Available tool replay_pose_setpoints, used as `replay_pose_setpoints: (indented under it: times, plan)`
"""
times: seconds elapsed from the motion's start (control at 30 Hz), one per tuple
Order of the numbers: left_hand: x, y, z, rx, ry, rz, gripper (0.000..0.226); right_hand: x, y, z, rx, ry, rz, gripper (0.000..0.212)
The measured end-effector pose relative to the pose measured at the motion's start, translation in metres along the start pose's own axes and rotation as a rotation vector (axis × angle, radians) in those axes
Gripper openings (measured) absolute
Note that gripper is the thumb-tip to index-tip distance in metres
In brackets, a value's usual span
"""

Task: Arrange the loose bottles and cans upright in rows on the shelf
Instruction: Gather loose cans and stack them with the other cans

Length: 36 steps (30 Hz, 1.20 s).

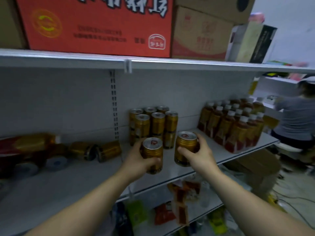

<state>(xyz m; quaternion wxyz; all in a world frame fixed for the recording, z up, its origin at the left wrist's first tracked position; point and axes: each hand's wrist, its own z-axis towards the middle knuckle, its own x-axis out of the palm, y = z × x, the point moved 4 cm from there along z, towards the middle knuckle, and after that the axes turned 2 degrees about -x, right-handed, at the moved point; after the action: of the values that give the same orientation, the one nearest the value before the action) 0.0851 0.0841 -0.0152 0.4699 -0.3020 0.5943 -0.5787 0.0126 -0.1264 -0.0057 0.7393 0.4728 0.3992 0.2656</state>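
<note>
On the white shelf [51, 193], capped tea bottles [233, 126] are packed upright at the right, and standing gold cans [153, 125] are blocked together at the back, so rows already exist. Loose bottles [34, 147] and fallen cans [95, 150] are left lying at the left. Two upright cans are grasped just before the block, probably as its next row: one can [152, 155] by the left hand [136, 160], another can [185, 147] by the right hand [199, 155].

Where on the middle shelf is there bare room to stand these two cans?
Bare shelf runs along the front edge, before the lying cans and lying bottles. A narrower gap lies between the standing cans and the upright bottles, behind the can in the right hand. The left end is crowded.
</note>
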Motion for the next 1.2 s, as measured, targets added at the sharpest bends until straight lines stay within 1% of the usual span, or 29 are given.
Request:
replay_pose_setpoints:
  times: [0.07, 0.23, 0.3, 0.33, 0.43, 0.53, 0.6, 0.73, 0.9, 0.97, 1.07, 1.2]
  plan:
    - [0.032, 0.000, 0.017, -0.018, -0.026, 0.006, 0.065, -0.028, -0.015, 0.019, 0.009, 0.025, -0.002, 0.086]
    - [0.084, 0.012, 0.047, -0.076, -0.137, 0.049, 0.065, -0.068, -0.053, 0.062, 0.000, 0.123, -0.017, 0.089]
    - [0.093, 0.018, 0.052, -0.109, -0.194, 0.052, 0.064, -0.070, -0.063, 0.075, -0.018, 0.164, -0.012, 0.083]
    - [0.095, 0.022, 0.053, -0.126, -0.214, 0.057, 0.065, -0.069, -0.067, 0.080, -0.029, 0.183, -0.017, 0.077]
    - [0.094, 0.035, 0.051, -0.160, -0.247, 0.092, 0.067, -0.056, -0.077, 0.092, -0.044, 0.240, -0.021, 0.075]
    - [0.084, 0.047, 0.046, -0.187, -0.260, 0.177, 0.061, -0.037, -0.084, 0.095, -0.040, 0.301, -0.028, 0.066]
    - [0.074, 0.055, 0.042, -0.186, -0.299, 0.192, 0.058, -0.021, -0.089, 0.093, -0.027, 0.340, -0.019, 0.065]
    - [0.055, 0.068, 0.043, -0.212, -0.370, 0.150, 0.066, 0.012, -0.093, 0.089, -0.027, 0.417, -0.007, 0.065]
    - [0.039, 0.081, 0.049, -0.202, -0.336, 0.124, 0.071, 0.048, -0.091, 0.083, -0.023, 0.467, 0.020, 0.058]
    - [0.034, 0.082, 0.053, -0.187, -0.324, 0.114, 0.070, 0.059, -0.093, 0.082, -0.024, 0.473, 0.046, 0.065]
    - [0.025, 0.081, 0.061, -0.172, -0.288, 0.116, 0.071, 0.077, -0.092, 0.082, 0.000, 0.481, 0.094, 0.065]
    - [0.016, 0.082, 0.074, -0.175, -0.213, 0.128, 0.077, 0.097, -0.086, 0.084, 0.021, 0.506, 0.105, 0.073]
